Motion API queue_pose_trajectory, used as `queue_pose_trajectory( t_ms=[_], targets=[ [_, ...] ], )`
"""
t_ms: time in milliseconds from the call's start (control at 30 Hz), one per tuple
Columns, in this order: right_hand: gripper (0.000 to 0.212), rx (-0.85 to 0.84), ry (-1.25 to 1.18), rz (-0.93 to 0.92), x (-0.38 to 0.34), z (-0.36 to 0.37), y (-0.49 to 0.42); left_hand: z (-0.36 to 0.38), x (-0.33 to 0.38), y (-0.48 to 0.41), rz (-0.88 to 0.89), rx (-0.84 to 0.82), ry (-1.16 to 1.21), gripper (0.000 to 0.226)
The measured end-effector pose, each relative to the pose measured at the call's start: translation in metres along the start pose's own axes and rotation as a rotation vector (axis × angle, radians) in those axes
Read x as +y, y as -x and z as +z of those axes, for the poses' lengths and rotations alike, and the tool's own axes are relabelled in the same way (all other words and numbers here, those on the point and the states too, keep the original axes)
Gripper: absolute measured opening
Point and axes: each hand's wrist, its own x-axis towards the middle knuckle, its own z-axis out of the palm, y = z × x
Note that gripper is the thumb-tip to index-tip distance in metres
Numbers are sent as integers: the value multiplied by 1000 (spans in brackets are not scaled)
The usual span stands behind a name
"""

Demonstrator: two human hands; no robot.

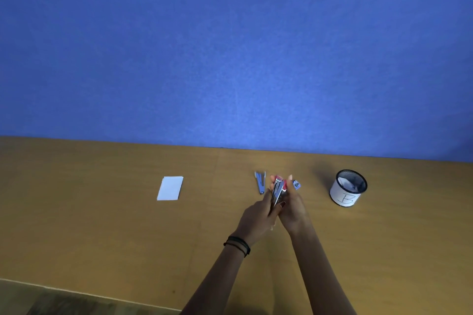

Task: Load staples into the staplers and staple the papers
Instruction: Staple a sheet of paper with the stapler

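Both hands meet over the middle of the wooden desk (102, 225). Between them is a red stapler (278, 190) with its metal staple channel showing, tilted up and away from me. My left hand (257, 218) grips its near end from the left. My right hand (291, 206) wraps round it from the right, fingertips reaching past its far end. Just left of the hands a blue stapler (260, 182) lies opened on the desk. A small blue staple box (296, 184) sits right of the fingertips. A small stack of white papers (170, 188) lies further left.
A black mesh cup (348, 188) wrapped in a white label marked "B" stands at the right, something pale inside. A blue wall (230, 46) rises directly behind the desk. The desk's front edge runs along the lower left, with floor below it.
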Motion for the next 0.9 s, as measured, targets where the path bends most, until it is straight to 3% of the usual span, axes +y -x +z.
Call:
queue_pose_trajectory(
  t_ms=[200,433,667,900],
  targets=[
    [41,79,53,-95,2,-7,5,11,5,4,-27,36,-78,44],
    [41,206,59,12,22,-18,-5,21,-13,11,-55,-33,-183,38],
    [32,334,120,50,58,-33,-21,7,-103,54,-303,-95,71,37],
    [23,437,416,1,89,-28,-48,-51,-191,66,-554,110,284,36]
  ],
)
